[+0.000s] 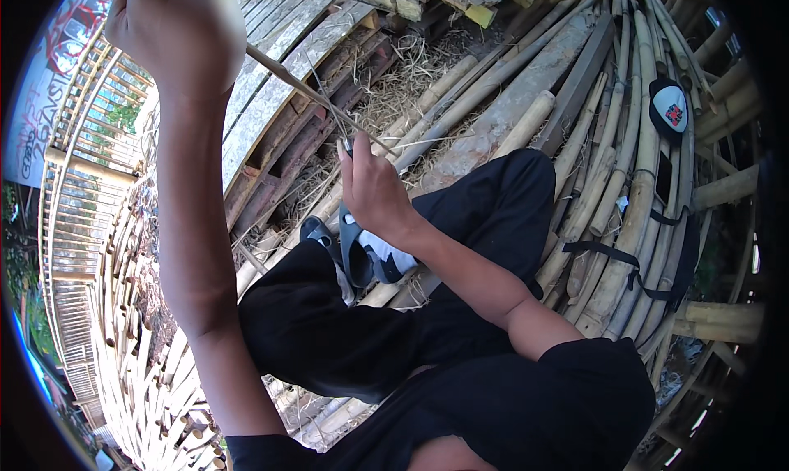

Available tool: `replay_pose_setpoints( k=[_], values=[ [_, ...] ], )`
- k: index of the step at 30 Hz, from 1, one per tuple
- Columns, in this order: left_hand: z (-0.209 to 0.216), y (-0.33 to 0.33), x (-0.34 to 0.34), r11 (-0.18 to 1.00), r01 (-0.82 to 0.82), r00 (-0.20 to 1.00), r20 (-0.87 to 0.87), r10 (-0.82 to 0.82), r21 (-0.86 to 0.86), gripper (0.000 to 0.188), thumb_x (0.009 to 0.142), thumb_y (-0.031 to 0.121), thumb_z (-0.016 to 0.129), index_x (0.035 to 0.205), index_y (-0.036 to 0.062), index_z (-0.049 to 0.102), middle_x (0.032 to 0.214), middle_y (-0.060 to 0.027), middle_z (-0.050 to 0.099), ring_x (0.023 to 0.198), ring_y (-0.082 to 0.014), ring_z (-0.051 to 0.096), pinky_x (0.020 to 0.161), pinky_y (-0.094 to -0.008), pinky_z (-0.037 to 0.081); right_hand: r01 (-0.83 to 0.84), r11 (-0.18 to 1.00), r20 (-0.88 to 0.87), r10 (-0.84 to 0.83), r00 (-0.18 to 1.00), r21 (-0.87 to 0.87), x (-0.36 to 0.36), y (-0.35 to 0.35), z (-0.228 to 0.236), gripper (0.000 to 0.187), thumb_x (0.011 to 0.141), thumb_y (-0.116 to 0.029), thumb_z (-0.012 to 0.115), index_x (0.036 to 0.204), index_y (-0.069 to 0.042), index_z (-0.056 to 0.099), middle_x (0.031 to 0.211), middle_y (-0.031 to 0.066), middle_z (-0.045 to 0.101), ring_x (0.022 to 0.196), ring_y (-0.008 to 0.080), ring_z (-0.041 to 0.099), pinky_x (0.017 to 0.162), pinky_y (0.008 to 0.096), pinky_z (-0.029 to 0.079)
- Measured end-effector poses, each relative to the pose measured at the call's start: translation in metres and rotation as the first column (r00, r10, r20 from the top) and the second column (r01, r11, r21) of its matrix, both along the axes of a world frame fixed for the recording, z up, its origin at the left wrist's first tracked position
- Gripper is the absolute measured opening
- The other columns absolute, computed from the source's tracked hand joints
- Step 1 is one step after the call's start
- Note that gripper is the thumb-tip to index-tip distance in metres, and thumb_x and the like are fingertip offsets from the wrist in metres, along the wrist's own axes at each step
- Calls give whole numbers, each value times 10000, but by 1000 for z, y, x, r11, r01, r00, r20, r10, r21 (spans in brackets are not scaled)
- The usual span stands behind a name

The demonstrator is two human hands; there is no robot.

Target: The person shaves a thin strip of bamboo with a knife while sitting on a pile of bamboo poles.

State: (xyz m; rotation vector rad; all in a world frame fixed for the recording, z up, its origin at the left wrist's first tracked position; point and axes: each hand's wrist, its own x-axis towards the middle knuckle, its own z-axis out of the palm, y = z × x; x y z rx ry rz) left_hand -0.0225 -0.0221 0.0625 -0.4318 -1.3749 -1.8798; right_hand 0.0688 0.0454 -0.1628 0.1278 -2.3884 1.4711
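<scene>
My left hand (177, 27) is raised near the top left, closed around the upper end of a thin bamboo strip (304, 89) that slants down to the right. My right hand (370, 187) is at the centre, gripping a small blade-like tool (346, 145) pressed against the lower end of that strip. Fine fibres peel off the strip near the tool. My legs in black trousers (485, 216) are folded below, with a foot in a grey sandal (357, 253).
I sit on a stack of long bamboo poles (608, 183) with weathered wooden planks (279, 76) and dry shavings ahead. A black-and-white cap (670, 109), a dark phone (662, 177) and a bag with black straps (657, 261) lie on the poles at right. Cut bamboo ends (156, 389) are piled at lower left.
</scene>
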Motion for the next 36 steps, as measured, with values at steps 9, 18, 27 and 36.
replay_pose_setpoints(
  k=[9, 18, 27, 36],
  values=[
    [3, -3, 2, 1000, -18, 999, 33, 17, 11, 341, 983, 176, 429, 668, 99, 324, 539, 18, 240, 455, -84, 223, 421, -252, 174, -8, 998, 185, -2, 983, 55, 3, 7, -23, 230, 952, -170, 424, 949, 56, 382, 647, 297, 576, 663, 478, 596, 572, 530, 481],
    [0, 2, 7, 999, 35, 999, 33, -34, -23, 359, 991, 177, 416, 659, 108, 296, 538, 21, 219, 454, -80, 216, 421, -256, 163, 79, 965, 249, -143, 958, 249, -3, 20, -72, 237, 946, -168, 430, 986, 62, 384, 677, 294, 592, 698, 466, 609, 595, 538, 488],
    [3, -3, 3, 1000, 4, 1000, 21, -4, -23, 357, 992, 183, 409, 661, 107, 299, 542, 23, 228, 454, -80, 210, 419, -254, 157, -42, 999, 42, 42, 998, -10, 15, -7, -6, 203, 940, -145, 450, 943, 43, 373, 637, 281, 574, 621, 458, 595, 520, 507, 473],
    [1, -3, 2, 1000, 3, 1000, 25, -3, -12, 354, 980, 147, 410, 649, 105, 293, 535, 20, 218, 450, -89, 212, 428, -257, 178, 33, 999, 366, -39, 930, 21, -4, 13, -68, 241, 931, -158, 434, 991, 72, 394, 767, 351, 574, 793, 504, 576, 721, 565, 449]
  ],
)
